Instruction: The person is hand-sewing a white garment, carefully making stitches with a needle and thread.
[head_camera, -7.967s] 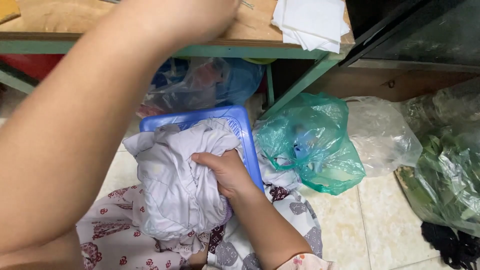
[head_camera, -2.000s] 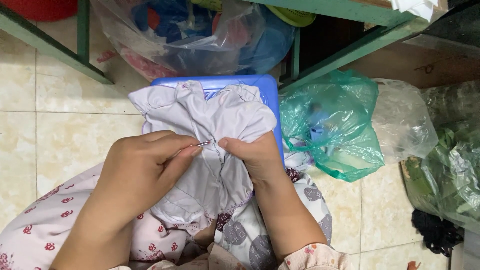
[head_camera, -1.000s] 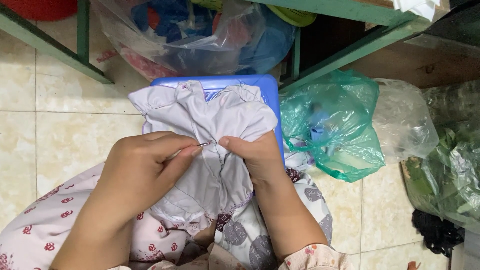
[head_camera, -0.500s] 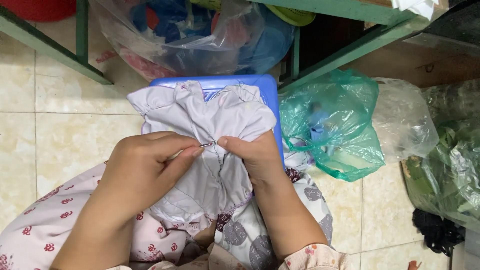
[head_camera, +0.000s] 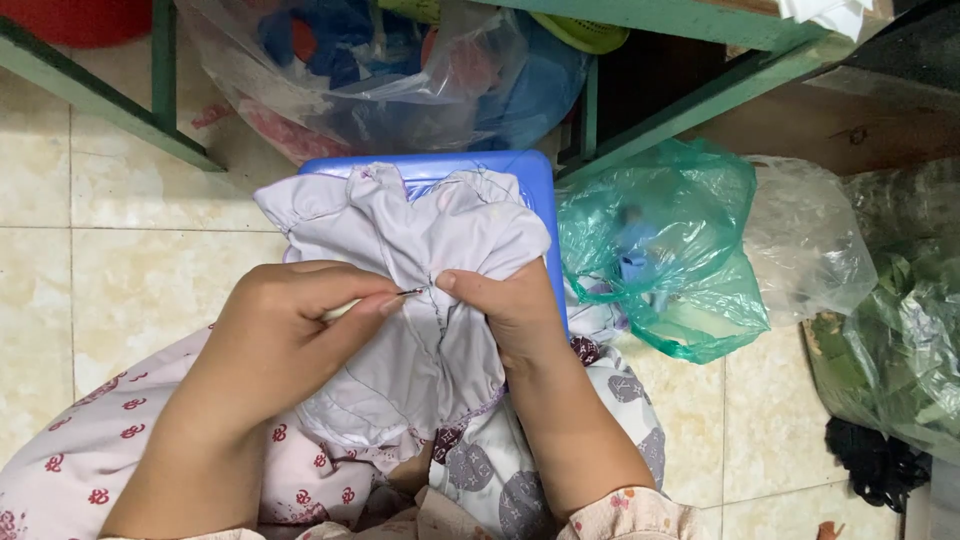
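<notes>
A pale lilac garment (head_camera: 410, 240) lies bunched over my lap and the blue plastic basket (head_camera: 538, 195). My left hand (head_camera: 290, 335) pinches a thin metal tool, likely a seam ripper or needle (head_camera: 408, 292), with its tip at the garment's seam. My right hand (head_camera: 500, 310) grips the cloth just right of that seam, thumb pressed close to the tool's tip. The two hands almost touch over the fabric.
A clear bag of coloured cloth (head_camera: 400, 70) sits under the green table frame (head_camera: 690, 100). A green plastic bag (head_camera: 660, 250) and a clear bag (head_camera: 810, 240) lie on the tiled floor at right, with a bag of leafy greens (head_camera: 900, 350) beyond.
Eight seconds ago my left arm was raised toward the table; it has since come down with the tool to the seam. Over the last second the hands barely shift.
</notes>
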